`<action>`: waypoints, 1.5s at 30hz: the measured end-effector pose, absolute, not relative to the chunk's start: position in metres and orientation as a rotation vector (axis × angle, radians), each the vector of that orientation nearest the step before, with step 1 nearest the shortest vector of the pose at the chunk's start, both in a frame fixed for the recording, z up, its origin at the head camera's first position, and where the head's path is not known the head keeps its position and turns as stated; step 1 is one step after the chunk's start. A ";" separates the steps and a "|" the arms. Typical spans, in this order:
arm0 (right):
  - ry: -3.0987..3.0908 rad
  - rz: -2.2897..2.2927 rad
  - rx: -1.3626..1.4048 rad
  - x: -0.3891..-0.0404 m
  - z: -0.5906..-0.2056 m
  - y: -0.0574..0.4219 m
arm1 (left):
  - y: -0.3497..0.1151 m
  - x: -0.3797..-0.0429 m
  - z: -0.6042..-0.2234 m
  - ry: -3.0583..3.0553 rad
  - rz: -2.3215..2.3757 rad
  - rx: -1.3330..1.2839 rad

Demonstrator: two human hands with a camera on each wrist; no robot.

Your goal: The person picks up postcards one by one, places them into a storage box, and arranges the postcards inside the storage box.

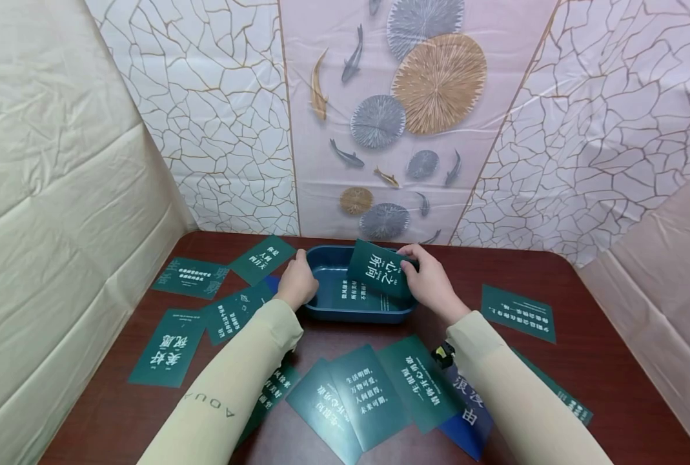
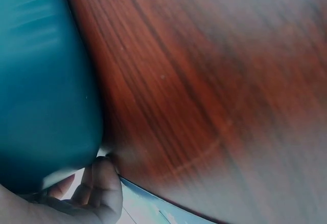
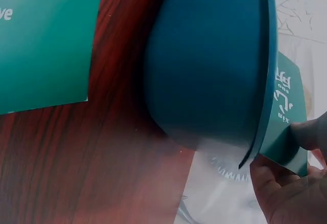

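A dark blue oblong plastic basin (image 1: 353, 315) stands near the back middle of the table. My left hand (image 1: 297, 281) grips its left end; in the left wrist view the curled fingers (image 2: 104, 188) sit against the basin's outer end. My right hand (image 1: 434, 281) pinches a green card with white characters (image 1: 379, 270) by its right edge. That card is tilted over the basin's right half. In the right wrist view the thumb lies on the card's face, just beyond the rim. Below it, another green card (image 1: 350, 296) lies inside the basin, partly covered.
Several green cards lie on the left, among them a card (image 1: 190, 278) and another (image 1: 168, 349). Cards overlap in front, including a green one (image 1: 368, 395) and a blue one (image 1: 469, 413). A green card (image 1: 519, 312) lies right. A patterned cloth (image 1: 234, 129) hangs behind the table.
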State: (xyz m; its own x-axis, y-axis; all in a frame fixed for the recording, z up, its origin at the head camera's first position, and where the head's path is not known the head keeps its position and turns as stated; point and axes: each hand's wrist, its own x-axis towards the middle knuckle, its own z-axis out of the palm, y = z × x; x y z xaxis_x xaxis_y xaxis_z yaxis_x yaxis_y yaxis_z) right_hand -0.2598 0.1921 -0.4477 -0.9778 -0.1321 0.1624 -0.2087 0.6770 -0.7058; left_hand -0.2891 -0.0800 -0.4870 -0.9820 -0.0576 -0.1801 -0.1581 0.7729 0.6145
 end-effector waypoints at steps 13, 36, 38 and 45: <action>-2.935 0.857 0.430 -0.262 -0.458 0.170 | -0.081 -0.288 -0.486 2.804 1.002 -0.150; -3.208 0.353 0.454 -0.278 -0.469 0.145 | -0.081 -0.290 -0.490 2.821 1.011 -0.149; -3.215 0.332 0.457 -0.278 -0.471 0.144 | -0.080 -0.290 -0.489 2.821 1.016 -0.154; -3.229 0.296 0.425 -0.279 -0.475 0.142 | -0.079 -0.288 -0.488 2.825 1.014 -0.160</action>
